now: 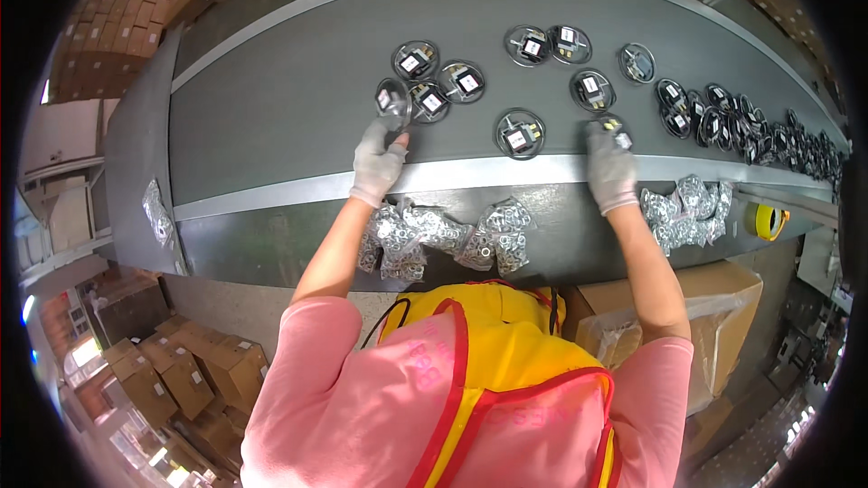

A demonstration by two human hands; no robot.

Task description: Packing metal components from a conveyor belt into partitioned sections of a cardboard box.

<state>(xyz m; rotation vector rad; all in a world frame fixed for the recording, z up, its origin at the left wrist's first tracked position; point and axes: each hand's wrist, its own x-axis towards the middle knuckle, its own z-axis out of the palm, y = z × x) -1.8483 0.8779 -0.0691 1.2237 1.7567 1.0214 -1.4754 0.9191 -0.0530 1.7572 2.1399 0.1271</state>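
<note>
My left hand (pixel 378 163), in a pale glove, has its fingers closed on the near edge of a coiled black cable (pixel 391 98), which is tilted and slightly blurred. Just beyond it, three similar coils lie close together, among them one coil (pixel 416 61) with a white label. My right hand (pixel 613 167), gloved too, has its fingers on another coiled cable (pixel 622 137), partly hidden by them. Between the hands a single coil (pixel 520 134) lies flat on the grey belt (pixel 298 81). Further coils (pixel 592 90) are spread beyond my right hand.
A dense row of coils (pixel 759 131) stretches along the belt to the right. Clear bags of small metal rings (pixel 438 230) lie on the near ledge, with more bags (pixel 687 212) at right beside a yellow tape roll (pixel 767 222). Cardboard boxes (pixel 185 370) stand at lower left.
</note>
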